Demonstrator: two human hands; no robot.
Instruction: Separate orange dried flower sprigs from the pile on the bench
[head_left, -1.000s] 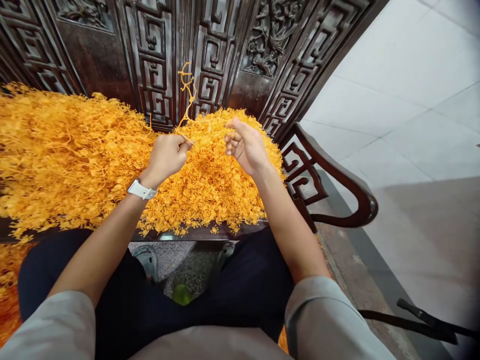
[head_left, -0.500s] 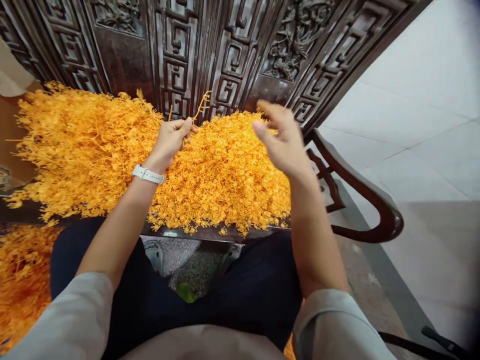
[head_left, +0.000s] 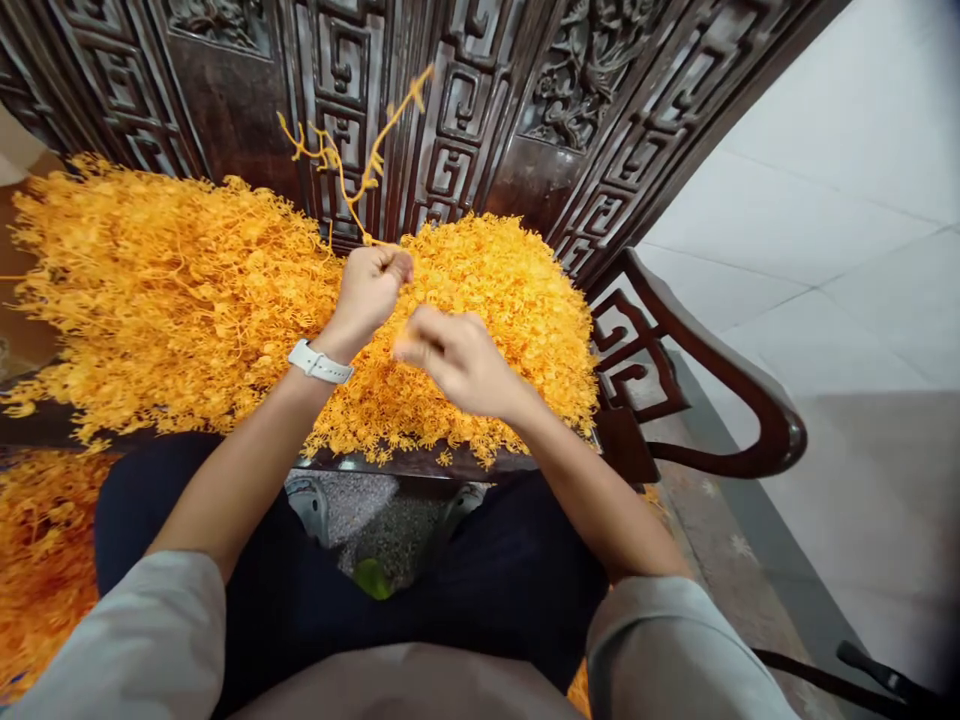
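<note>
A big heap of orange plastic flower sprigs (head_left: 187,300) covers the seat of a dark carved wooden bench (head_left: 697,370). My left hand (head_left: 373,290), with a white watch (head_left: 320,363) on its wrist, is closed in a fist on the stem of one orange sprig (head_left: 352,160), which sticks up in front of the carved back. Just below and to the right of it, my right hand (head_left: 454,360) hovers over the heap. That hand is smeared by motion, so its fingers do not show clearly.
The bench's carved back panel (head_left: 450,110) rises behind the heap and its curved armrest is at the right. More orange sprigs (head_left: 37,560) lie at the lower left. Pale floor tiles (head_left: 825,200) are on the right. My dark-trousered knees are under the seat edge.
My left hand has lifted the sprig higher, so more of it shows above the fist. My right hand has come down and left from beside the armrest to just under my left hand.
</note>
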